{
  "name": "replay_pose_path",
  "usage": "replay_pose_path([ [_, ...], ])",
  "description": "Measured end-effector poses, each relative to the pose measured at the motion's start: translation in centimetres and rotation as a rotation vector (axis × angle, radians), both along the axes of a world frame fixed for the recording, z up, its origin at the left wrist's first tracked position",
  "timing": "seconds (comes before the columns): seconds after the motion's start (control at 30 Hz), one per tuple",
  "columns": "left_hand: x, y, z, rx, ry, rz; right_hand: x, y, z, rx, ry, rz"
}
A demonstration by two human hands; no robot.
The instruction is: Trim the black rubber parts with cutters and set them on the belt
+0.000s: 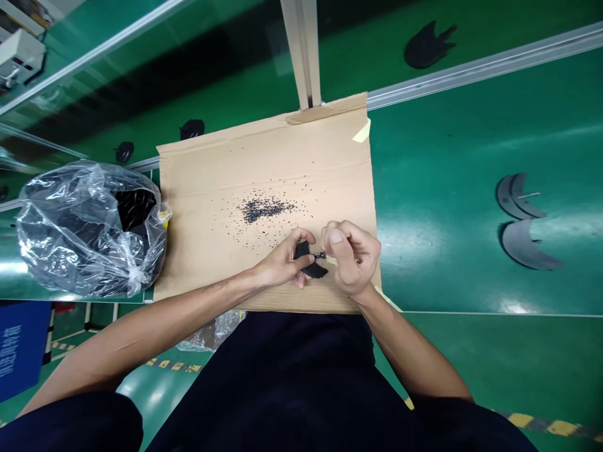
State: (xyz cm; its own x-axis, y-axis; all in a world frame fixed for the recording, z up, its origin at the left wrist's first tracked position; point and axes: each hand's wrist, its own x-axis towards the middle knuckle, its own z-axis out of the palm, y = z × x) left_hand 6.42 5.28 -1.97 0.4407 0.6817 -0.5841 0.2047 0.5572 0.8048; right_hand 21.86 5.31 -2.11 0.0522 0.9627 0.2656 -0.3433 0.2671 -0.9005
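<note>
My left hand (284, 260) grips a dark curved plate-like part (315, 270) between thumb and fingers, above the near edge of a cardboard sheet (198, 188). A short dark stem (320, 255) juts from that part toward my right hand (351, 254). The right hand is closed, its thumb bent against the curled fingers, close to the stem's end. Whatever it pinches, if anything, is hidden. Beyond both hands, a scattered heap of tiny black pieces (264, 209) lies on the cardboard.
A clear plastic bag (70, 220) with black parts stands left of the cardboard. Two grey curved parts (516, 194) (530, 245) lie on the green table (438, 188) at right. Upright metal posts (301, 50) and a rail (471, 69) border the back.
</note>
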Motion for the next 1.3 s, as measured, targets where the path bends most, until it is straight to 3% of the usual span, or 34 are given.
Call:
replay_pose_path([
  [0.33,-0.9,0.4,0.5,-0.071,-0.059,-0.074,0.0,0.1,-0.1,0.007,0.021,-0.007],
  [0.83,-0.2,0.2,-0.3,-0.006,-0.058,-0.024,-0.1,0.1,-0.3,0.023,0.0,-0.009],
  [1.13,-0.5,1.0,-0.4,0.011,-0.023,-0.12,0.0,0.1,-0.2,0.015,0.005,-0.004],
  [1.3,-0.2,1.4,0.5,0.101,0.091,-0.19,-0.1,0.1,-0.5,-0.009,0.032,0.007],
])
